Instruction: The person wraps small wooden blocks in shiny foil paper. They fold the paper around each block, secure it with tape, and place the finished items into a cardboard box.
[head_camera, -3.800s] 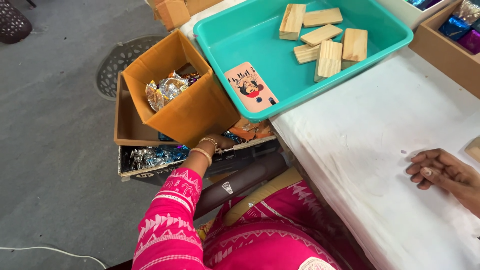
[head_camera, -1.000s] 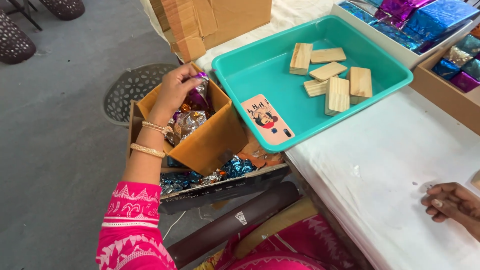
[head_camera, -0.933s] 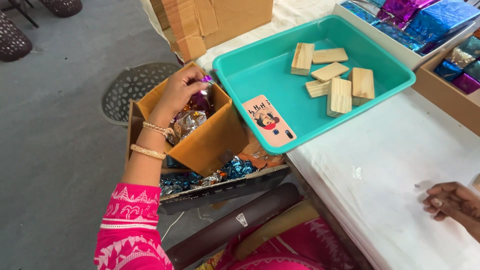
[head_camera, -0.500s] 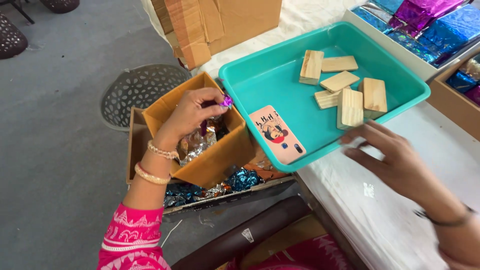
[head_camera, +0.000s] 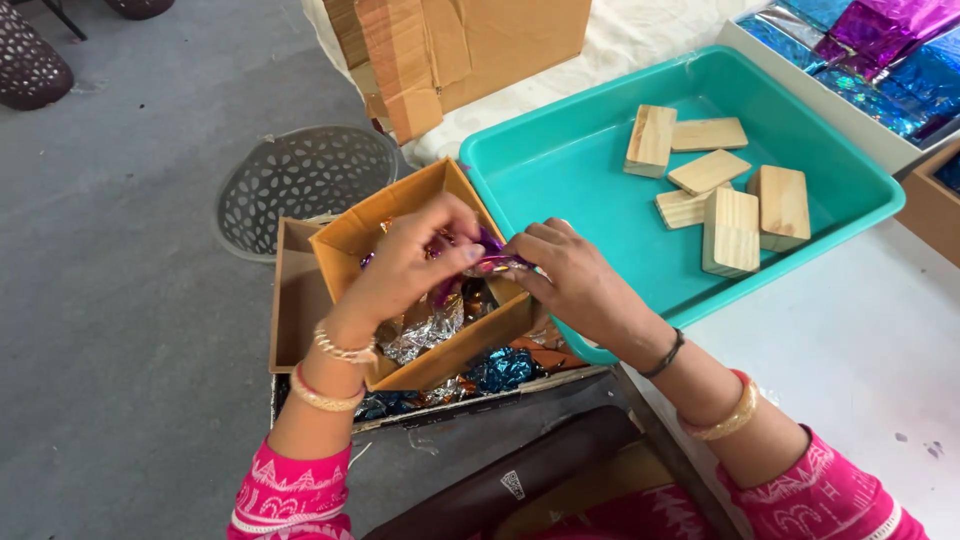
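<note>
A small purple foil wrapper (head_camera: 492, 258) is pinched between both hands just above the open orange cardboard box (head_camera: 420, 290), near the box's corner closest to the teal tray (head_camera: 850, 215). The left hand (head_camera: 405, 265) curls over the box with its fingertips closed on one end of the wrapper, and the right hand (head_camera: 575, 285) reaches across the tray's near rim with its fingers closed on the other end, so the two hands meet almost fingertip to fingertip. Inside the box, under the hands, lies a heap of crumpled silver and coloured foil pieces (head_camera: 425, 325). The box sits in a shallow brown carton (head_camera: 295, 300), with blue and orange foil scraps (head_camera: 500, 368) lying just below the box's front wall. To the right of the box, the teal tray rests on a white table (head_camera: 860, 340) and holds six wooden blocks (head_camera: 715, 185) grouped toward its far side. Beyond the box to the left, a grey perforated basket (head_camera: 305, 180) stands on the grey floor (head_camera: 120, 330), and stacked cardboard pieces (head_camera: 450, 45) stand behind the tray.
</note>
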